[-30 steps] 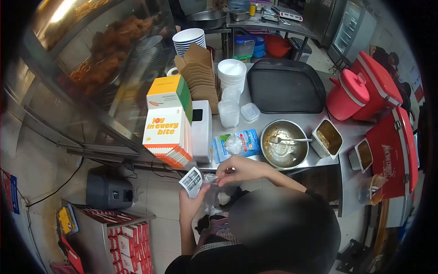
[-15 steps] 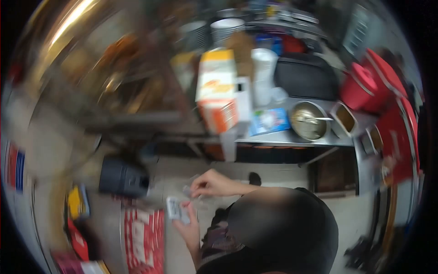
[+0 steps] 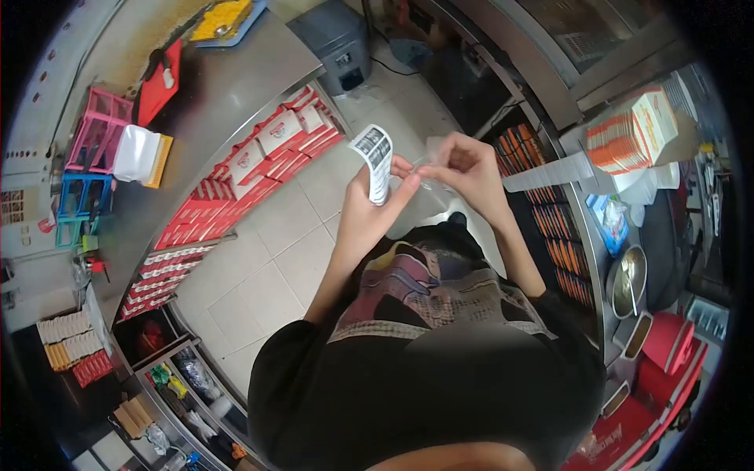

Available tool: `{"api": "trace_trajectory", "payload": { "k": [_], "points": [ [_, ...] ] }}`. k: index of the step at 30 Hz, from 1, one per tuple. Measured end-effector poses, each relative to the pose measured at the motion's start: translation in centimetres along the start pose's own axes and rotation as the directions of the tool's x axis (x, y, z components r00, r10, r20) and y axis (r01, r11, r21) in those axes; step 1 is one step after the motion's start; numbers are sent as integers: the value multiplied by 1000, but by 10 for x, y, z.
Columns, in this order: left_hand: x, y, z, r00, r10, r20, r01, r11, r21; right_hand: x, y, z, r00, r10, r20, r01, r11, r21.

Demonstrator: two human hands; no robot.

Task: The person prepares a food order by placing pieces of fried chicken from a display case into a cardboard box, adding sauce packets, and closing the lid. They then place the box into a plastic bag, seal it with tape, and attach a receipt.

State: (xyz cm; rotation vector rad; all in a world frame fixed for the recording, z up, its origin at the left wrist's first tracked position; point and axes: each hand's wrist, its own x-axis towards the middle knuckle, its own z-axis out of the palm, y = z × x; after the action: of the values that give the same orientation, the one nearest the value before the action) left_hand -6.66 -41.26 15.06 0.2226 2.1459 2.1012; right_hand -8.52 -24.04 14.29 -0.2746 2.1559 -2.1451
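Head view: held a printed slip (image 3: 375,161) upright in the left hand (image 3: 367,210), grip closed on its lower end. Pinched a thin clear bag (image 3: 430,192) with the right hand (image 3: 465,166), grip shut on its top edge, mid-scene above the floor tiles (image 3: 259,259) (steel worktop (image 3: 236,86) far left). Probably best rubbed open slowly, slip kept aside.

Open floor (image 3: 267,251) — shelf (image 3: 236,86) left, counter (image 3: 587,206) right

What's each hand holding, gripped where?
Left hand pinches a printed slip by its lower end; right hand pinches a clear plastic bag at its top edge.
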Motion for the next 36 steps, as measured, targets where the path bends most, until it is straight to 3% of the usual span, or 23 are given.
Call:
{"api": "trace_trajectory", "payload": {
  "k": [5, 6, 9, 11, 12, 13, 14, 15, 16, 17, 18, 19, 21, 22, 23, 25, 27, 29, 31, 32, 33, 35, 36],
  "points": [
    [1, -7, 6, 999, -1, 36, 4, 997, -75, 0, 1, 5, 990, -16, 138, 23, 999, -49],
    [4, -9, 6, 997, -57, 47, 64, 981, -182, -3, -5, 5, 991, 37, 128, -11, 980, -199],
    [12, -21, 3, 994, -70, 85, 93, 947, -308, -9, -6, 4, 988, 35, 150, -25, 997, -70],
    [20, -29, 2, 982, 33, -187, -72, 976, -208, -14, -1, -3, 994, 49, 101, -40, 995, -88],
    [18, -19, 3, 976, -74, -206, 41, 986, -162, -15, 8, -8, 1000, -23, -8, 22, 995, -95],
    [20, -23, 1, 997, -55, -56, 29, 922, -385, -14, 15, -19, 985, -116, -125, 100, 987, -126],
    [22, -35, -3, 994, 15, 106, 36, 887, -460, -14, 17, -22, 965, -122, -234, 85, 983, -163],
    [20, -27, 3, 998, -39, 46, 51, 953, -300, -15, 21, -20, 931, -133, -340, 70, 979, -191],
    [20, -30, 13, 966, 258, 2, -257, 962, -92, -15, 34, -22, 906, -142, -399, 125, 990, -68],
    [22, -49, 5, 944, 287, 163, -296, 954, 35, -16, 42, -23, 883, -136, -449, 185, 981, 66],
    [20, -24, 17, 919, 380, 109, -394, 861, 321, -20, 29, -24, 891, 6, -453, 135, 951, 278],
    [23, -26, 22, 907, 397, 139, -421, 854, 306, -25, 19, -23, 897, 149, -415, 82, 869, 489],
    [26, -34, 26, 805, 593, -7, -485, 666, 566, -29, 33, -20, 921, 151, -359, 77, 833, 548],
    [26, -27, 32, 776, 621, -107, -462, 676, 575, -30, 37, -9, 930, 129, -343, 150, 721, 677],
    [30, -22, 34, 765, 636, -101, -477, 666, 574, -29, 39, -1, 940, 99, -326, 211, 583, 785],
    [39, -15, 37, 741, 615, -269, -458, 756, 468, -30, 37, 8, 959, 111, -262, 167, 527, 833],
    [40, -19, 39, 659, 705, -261, -493, 668, 558, -28, 25, 13, 974, 122, -189, 111, 472, 875],
    [33, -35, 40, 726, 666, -172, -511, 690, 512, -26, 1, 19, 998, -23, -59, 59, 22, 998],
    [23, -23, 40, 753, 651, -91, -534, 687, 492, -26, 6, 17, 996, -50, -78, 81, 77, 994],
    [20, -20, 40, 778, 628, -12, -549, 689, 473, -26, 19, 16, 977, -56, -208, 212, 429, 878],
    [19, -24, 38, 779, 627, -26, -538, 690, 485, -24, 26, 15, 942, -114, -314, 297, 715, 633],
    [25, -33, 32, 852, 504, -145, -412, 814, 409, -20, 23, 19, 951, -69, -301, 247, 756, 606],
    [30, -31, 32, 846, 507, -166, -404, 813, 420, -17, 27, 22, 945, -64, -320, 207, 875, 438]
  ]
}}
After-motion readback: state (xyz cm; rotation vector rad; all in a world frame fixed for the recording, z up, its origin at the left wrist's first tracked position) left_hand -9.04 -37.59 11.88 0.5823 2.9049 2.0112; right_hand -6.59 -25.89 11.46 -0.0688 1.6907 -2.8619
